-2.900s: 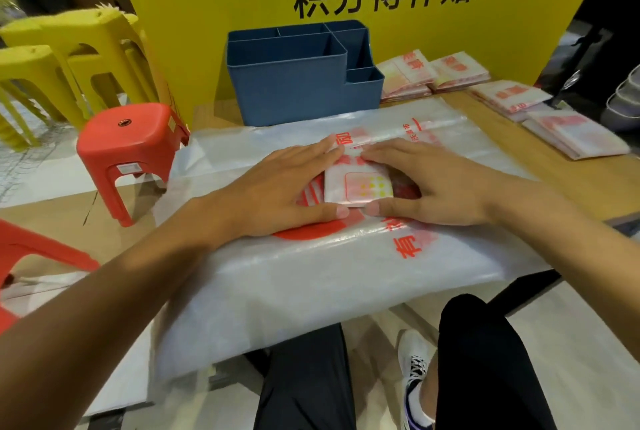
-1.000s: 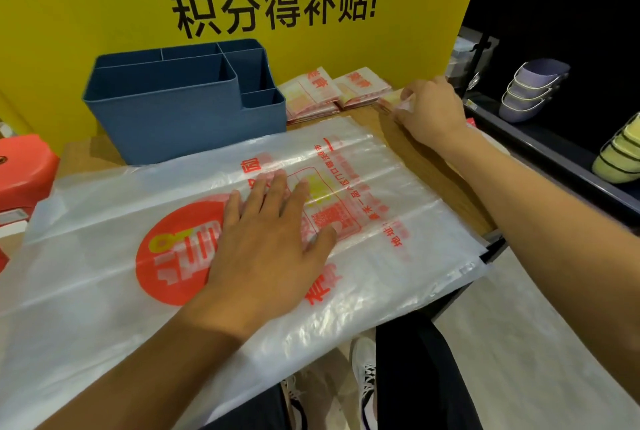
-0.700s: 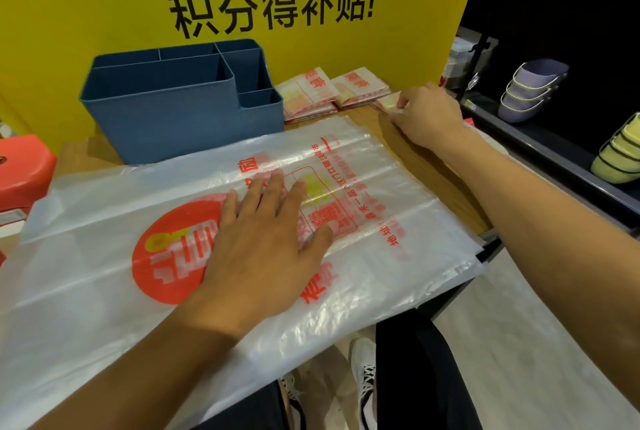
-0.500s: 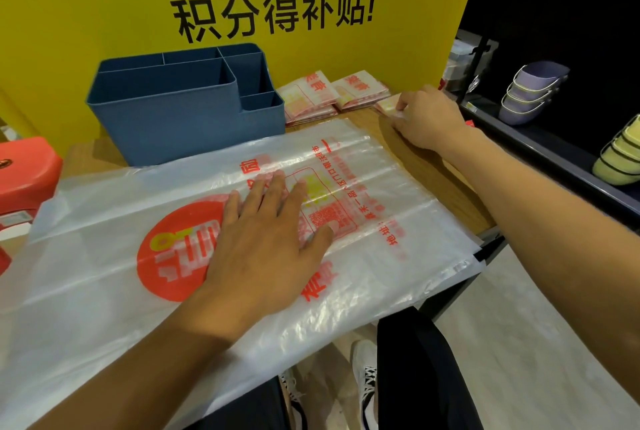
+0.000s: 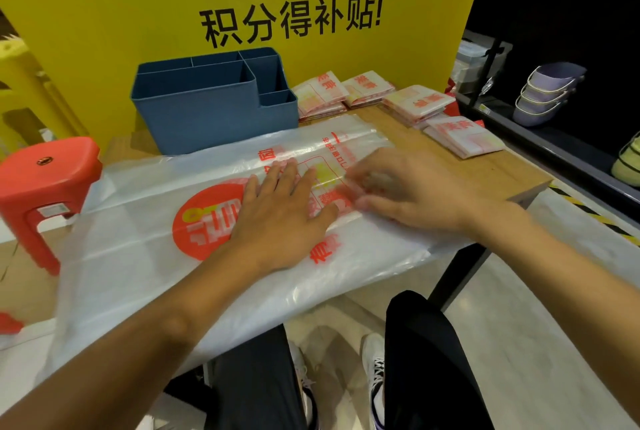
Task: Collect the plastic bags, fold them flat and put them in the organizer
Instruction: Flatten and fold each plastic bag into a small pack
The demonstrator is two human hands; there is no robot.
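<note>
A large clear plastic bag (image 5: 138, 256) with red print lies spread flat over the wooden table (image 5: 485, 173) and hangs off its near edge. My left hand (image 5: 280, 218) presses flat on the bag's middle, fingers straight. My right hand (image 5: 408, 194), blurred by motion, lies on the bag just right of the left hand with its fingers loosely extended. The blue organizer (image 5: 214, 117) stands behind the bag, and its compartments look empty. Several folded bags (image 5: 464, 136) lie in small packets at the table's back right.
A yellow sign board (image 5: 104, 13) rises behind the table. A red stool (image 5: 45, 169) stands to the left, with yellow stools (image 5: 17, 83) beyond it. A dark shelf with stacked bowls (image 5: 547, 93) runs along the right. My legs and shoes are under the table's edge.
My right hand has left the folded packets at the back right and come back onto the spread bag beside my left hand. The left hand has stayed pressed on the bag.
</note>
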